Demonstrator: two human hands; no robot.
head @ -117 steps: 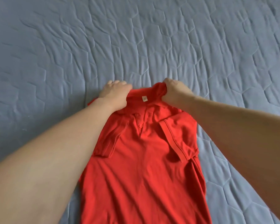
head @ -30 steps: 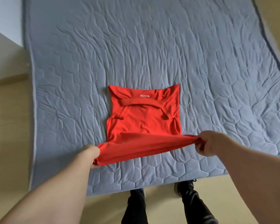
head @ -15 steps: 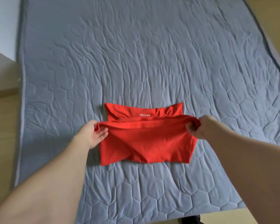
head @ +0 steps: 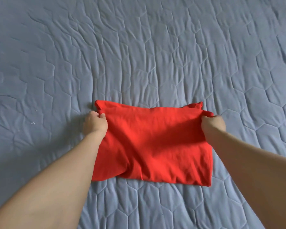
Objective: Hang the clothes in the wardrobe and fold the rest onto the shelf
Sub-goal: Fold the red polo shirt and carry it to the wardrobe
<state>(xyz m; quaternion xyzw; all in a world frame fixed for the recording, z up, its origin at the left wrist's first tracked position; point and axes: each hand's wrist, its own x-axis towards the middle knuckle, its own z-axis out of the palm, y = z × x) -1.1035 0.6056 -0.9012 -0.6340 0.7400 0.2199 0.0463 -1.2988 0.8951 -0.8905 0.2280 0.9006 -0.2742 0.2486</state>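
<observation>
A red polo shirt (head: pixel 153 142) lies folded into a rectangle on the bed, its lower half doubled over the upper half. My left hand (head: pixel 94 124) pinches the folded hem at the shirt's far left corner. My right hand (head: pixel 213 123) pinches the same hem at the far right corner. A narrow strip of the layer underneath shows beyond the hem along the far edge. The collar and sleeves are hidden under the fold.
A grey-blue quilted bedspread (head: pixel 139 55) with a hexagon stitch pattern fills the whole view around the shirt. Small white lint specks (head: pixel 33 123) lie on it to the left. No wardrobe, shelf or hanger is in view.
Both hands carried the shirt's bottom hem away from me and laid it over the upper half, covering the sleeves and the printed label. The camera has moved in closer over the bed.
</observation>
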